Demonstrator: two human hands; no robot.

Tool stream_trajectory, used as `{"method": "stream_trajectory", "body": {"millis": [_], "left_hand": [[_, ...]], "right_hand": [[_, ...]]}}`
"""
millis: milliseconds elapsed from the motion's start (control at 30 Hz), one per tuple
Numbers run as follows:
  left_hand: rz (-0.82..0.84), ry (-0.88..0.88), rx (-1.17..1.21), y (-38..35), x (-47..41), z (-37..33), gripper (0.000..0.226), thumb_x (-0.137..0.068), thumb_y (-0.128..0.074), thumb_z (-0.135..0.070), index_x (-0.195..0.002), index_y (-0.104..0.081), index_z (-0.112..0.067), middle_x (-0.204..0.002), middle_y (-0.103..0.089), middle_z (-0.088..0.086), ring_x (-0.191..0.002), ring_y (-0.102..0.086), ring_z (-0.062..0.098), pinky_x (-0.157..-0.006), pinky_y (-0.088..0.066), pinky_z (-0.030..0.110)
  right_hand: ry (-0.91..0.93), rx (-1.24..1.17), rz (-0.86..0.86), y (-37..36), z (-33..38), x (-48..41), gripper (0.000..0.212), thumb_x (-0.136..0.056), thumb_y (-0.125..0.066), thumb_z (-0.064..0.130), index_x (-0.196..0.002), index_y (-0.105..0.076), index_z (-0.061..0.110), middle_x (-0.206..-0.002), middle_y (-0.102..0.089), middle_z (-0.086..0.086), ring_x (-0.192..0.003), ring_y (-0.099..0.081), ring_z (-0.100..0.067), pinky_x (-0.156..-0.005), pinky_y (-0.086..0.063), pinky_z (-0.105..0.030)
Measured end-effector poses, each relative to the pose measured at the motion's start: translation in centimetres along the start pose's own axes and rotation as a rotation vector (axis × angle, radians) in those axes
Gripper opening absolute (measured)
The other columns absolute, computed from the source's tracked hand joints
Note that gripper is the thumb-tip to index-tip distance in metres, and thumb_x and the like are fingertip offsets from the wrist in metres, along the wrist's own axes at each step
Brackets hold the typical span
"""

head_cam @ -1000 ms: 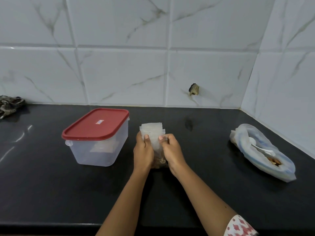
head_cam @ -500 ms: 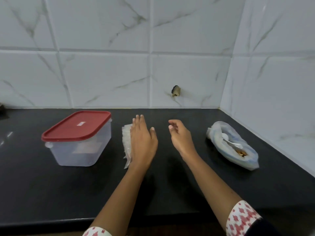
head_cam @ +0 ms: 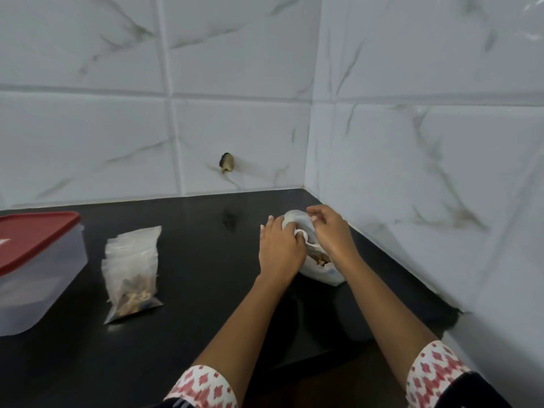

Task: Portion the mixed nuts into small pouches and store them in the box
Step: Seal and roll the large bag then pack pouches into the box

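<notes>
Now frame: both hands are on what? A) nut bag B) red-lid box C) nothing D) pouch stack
A: left hand and right hand both grip the nut bag at its mouth near the corner; pouches and box lie untouched.
</notes>
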State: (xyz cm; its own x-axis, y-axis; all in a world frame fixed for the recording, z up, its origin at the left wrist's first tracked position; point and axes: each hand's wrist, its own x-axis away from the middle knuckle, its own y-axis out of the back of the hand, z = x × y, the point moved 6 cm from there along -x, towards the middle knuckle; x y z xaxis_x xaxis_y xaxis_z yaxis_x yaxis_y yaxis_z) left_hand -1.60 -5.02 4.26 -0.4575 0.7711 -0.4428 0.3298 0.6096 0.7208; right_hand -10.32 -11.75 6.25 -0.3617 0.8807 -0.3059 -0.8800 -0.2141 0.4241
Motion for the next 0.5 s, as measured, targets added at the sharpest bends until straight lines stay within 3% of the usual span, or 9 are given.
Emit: {"method": "stream_trajectory", "body": {"millis": [233, 367, 500], "left_hand": [[0.089, 0.106, -0.128, -2.9, -0.9, -1.2, 0.037, -0.096, -0.035, -0.024, -0.118, -0.062, -0.010, -0.155, -0.017, 0.011, -0.146, 0.002, 0.028, -0.118, 0.002, 0.041], [0.205, 0.178, -0.176, -3.9, -1.0, -0.8, 0.037, -0.093, -0.040, -0.025, -0.121, -0.060, -0.011, -0.156, -0.005, 0.015, -0.145, 0.012, 0.030, -0.117, 0.005, 0.043], [0.218, 0.203, -0.174, -4.3, -1.0, -0.6, 0.035, -0.093, -0.039, -0.023, -0.119, -0.061, -0.014, -0.157, 0.005, 0.017, -0.144, 0.016, 0.029, -0.117, 0.005, 0.043]], "right_hand": [[-0.083, 0.127, 0.122, 0.6, -3.5, -0.5, 0.025, -0.092, -0.050, 0.011, -0.112, -0.065, 0.014, -0.115, -0.065, -0.006, -0.104, -0.060, -0.018, -0.078, -0.040, -0.018], [-0.072, 0.226, 0.208, 0.0, -4.1, -0.6, 0.027, -0.091, -0.048, 0.008, -0.111, -0.066, 0.015, -0.109, -0.067, -0.011, -0.097, -0.064, -0.023, -0.079, -0.050, -0.025], [0.009, 0.408, 0.246, -0.6, -4.2, -0.8, 0.029, -0.091, -0.046, 0.014, -0.116, -0.062, 0.017, -0.110, -0.064, -0.012, -0.093, -0.063, -0.025, -0.084, -0.051, -0.033]]}}
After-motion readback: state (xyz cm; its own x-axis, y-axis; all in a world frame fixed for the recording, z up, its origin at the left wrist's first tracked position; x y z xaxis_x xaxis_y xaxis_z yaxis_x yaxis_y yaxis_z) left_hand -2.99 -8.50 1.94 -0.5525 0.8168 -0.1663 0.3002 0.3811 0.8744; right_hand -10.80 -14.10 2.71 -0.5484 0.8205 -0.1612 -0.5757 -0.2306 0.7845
